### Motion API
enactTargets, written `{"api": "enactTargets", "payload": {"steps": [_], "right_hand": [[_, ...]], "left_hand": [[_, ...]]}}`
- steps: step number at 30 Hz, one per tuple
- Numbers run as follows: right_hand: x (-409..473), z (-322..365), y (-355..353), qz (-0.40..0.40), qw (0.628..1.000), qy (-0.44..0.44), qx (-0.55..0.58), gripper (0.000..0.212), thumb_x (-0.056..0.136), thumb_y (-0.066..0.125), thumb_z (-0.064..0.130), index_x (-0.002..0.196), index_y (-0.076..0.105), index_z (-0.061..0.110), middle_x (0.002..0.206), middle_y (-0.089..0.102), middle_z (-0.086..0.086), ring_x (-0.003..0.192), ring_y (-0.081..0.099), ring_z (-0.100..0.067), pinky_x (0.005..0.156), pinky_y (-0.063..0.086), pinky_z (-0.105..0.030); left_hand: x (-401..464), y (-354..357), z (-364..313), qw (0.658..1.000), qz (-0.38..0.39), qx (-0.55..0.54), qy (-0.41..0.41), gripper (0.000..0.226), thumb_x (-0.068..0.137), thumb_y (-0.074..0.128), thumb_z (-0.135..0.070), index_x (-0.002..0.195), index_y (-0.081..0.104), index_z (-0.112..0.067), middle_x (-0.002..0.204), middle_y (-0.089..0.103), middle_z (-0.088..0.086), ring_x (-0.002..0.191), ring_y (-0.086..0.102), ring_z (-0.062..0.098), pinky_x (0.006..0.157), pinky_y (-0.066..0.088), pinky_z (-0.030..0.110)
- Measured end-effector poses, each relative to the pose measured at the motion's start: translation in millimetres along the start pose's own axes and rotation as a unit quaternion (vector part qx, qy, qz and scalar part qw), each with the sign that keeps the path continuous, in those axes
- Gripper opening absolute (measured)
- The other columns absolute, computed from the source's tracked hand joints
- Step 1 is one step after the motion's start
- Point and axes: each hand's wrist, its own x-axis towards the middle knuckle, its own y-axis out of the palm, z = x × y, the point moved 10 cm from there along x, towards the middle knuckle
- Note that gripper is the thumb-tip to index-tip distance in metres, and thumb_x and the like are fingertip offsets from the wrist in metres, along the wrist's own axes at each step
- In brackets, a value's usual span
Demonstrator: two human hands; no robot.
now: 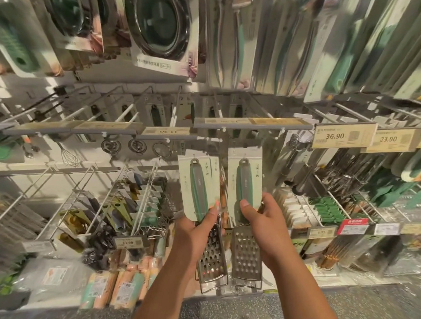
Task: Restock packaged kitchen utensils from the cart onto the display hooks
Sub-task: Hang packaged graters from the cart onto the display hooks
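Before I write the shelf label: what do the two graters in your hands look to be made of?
Both graters, left and right, show grey perforated blades with a dull metallic sheen, probably steel. Handles look like matte green and grey plastic or rubber. The backing cards look like pale printed cardboard.

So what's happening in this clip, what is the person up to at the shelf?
A person stands at a store display of hanging kitchen utensils, holding two packaged graters up toward the hooks. The left hand grips the left grater at its green handle, and the right hand grips the right grater the same way. Both card tops sit just under the price rail; whether either is hooked on yet cannot be told.
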Motion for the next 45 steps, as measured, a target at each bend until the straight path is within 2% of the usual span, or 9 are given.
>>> {"api": "enactTargets", "payload": {"steps": [6, 8, 9, 14, 18, 32, 35, 39, 45], "right_hand": [[-11, 10, 1, 0.002, 0.998, -0.052, -0.036, 0.011, 0.099, 0.066, 0.035, 0.107, 0.067, 0.042, 0.107, 0.075, 0.007, 0.102, 0.071, -0.019, 0.098, 0.055, -0.052], [-13, 14, -3, -0.015, 0.997, -0.070, -0.038, 0.009, 0.099, 0.066, 0.037, 0.108, 0.068, 0.040, 0.105, 0.076, 0.006, 0.099, 0.073, -0.020, 0.095, 0.056, -0.054], [-14, 16, -7, -0.028, 0.996, -0.075, -0.036, 0.007, 0.099, 0.066, 0.039, 0.106, 0.068, 0.039, 0.103, 0.076, 0.005, 0.097, 0.073, -0.022, 0.094, 0.057, -0.056], [-19, 25, -17, -0.076, 0.994, -0.083, 0.002, 0.039, 0.087, 0.068, 0.061, 0.113, 0.066, 0.032, 0.107, 0.075, -0.001, 0.100, 0.071, -0.030, 0.094, 0.056, -0.059], [-20, 28, -36, -0.134, 0.987, -0.084, 0.016, 0.007, 0.100, 0.066, 0.035, 0.105, 0.070, 0.031, 0.096, 0.076, -0.001, 0.090, 0.070, -0.035, 0.085, 0.059, -0.058], [14, 39, -39, -0.156, 0.986, -0.046, -0.043, 0.016, 0.097, 0.064, 0.043, 0.087, 0.059, 0.031, 0.083, 0.067, 0.007, 0.078, 0.066, -0.019, 0.080, 0.059, -0.054], [30, 44, -33, -0.125, 0.989, -0.031, -0.077, 0.015, 0.101, 0.059, 0.046, 0.105, 0.060, 0.031, 0.103, 0.066, 0.011, 0.103, 0.065, -0.022, 0.091, 0.050, -0.043], [35, 37, -24, -0.107, 0.991, -0.021, -0.072, 0.066, 0.100, 0.058, 0.049, 0.158, 0.035, 0.025, 0.160, 0.042, -0.001, 0.143, 0.044, -0.028, 0.117, 0.038, -0.054], [16, 21, -3, -0.046, 0.998, -0.029, -0.035, 0.009, 0.098, 0.065, 0.021, 0.103, 0.073, 0.021, 0.094, 0.075, 0.005, 0.088, 0.068, -0.018, 0.080, 0.053, -0.034]], "left_hand": [[3, -14, 6, 0.999, -0.029, 0.016, -0.017, 0.035, 0.095, 0.068, -0.047, 0.115, 0.056, -0.022, 0.085, 0.047, -0.024, 0.099, 0.049, 0.010, 0.089, 0.035, 0.030], [3, -12, 4, 0.999, -0.027, 0.018, -0.002, 0.028, 0.095, 0.069, -0.043, 0.117, 0.065, -0.025, 0.125, 0.063, 0.025, 0.123, 0.048, 0.023, 0.102, 0.026, 0.029], [0, -7, 0, 1.000, -0.017, 0.022, 0.008, 0.035, 0.093, 0.071, -0.046, 0.122, 0.068, -0.027, 0.107, 0.076, 0.004, 0.107, 0.066, 0.013, 0.081, 0.048, 0.020], [-1, 11, -3, 0.999, 0.029, 0.011, 0.015, 0.013, 0.092, 0.071, -0.045, 0.105, 0.073, -0.043, 0.101, 0.077, -0.024, 0.099, 0.067, -0.008, 0.080, 0.044, 0.017], [-3, 20, -7, 0.999, 0.043, -0.007, 0.025, 0.013, 0.095, 0.069, -0.038, 0.102, 0.062, -0.048, 0.097, 0.071, -0.028, 0.096, 0.056, -0.014, 0.087, 0.041, 0.020], [0, 15, -6, 0.999, 0.033, -0.008, 0.033, 0.013, 0.095, 0.070, -0.037, 0.103, 0.068, -0.048, 0.099, 0.072, -0.036, 0.103, 0.060, -0.013, 0.080, 0.040, 0.013], [1, 14, -4, 0.999, 0.034, -0.023, 0.030, 0.014, 0.095, 0.071, -0.036, 0.101, 0.068, -0.048, 0.097, 0.073, -0.036, 0.104, 0.060, -0.011, 0.086, 0.041, 0.018], [1, 13, -1, 0.998, 0.037, -0.047, 0.022, 0.015, 0.097, 0.069, -0.028, 0.100, 0.068, -0.043, 0.094, 0.074, -0.034, 0.094, 0.062, -0.016, 0.083, 0.041, 0.017], [-1, 15, -1, 0.999, 0.026, -0.024, 0.030, 0.018, 0.099, 0.068, -0.024, 0.114, 0.069, -0.032, 0.090, 0.077, -0.026, 0.082, 0.069, -0.014, 0.070, 0.047, 0.011]]}}
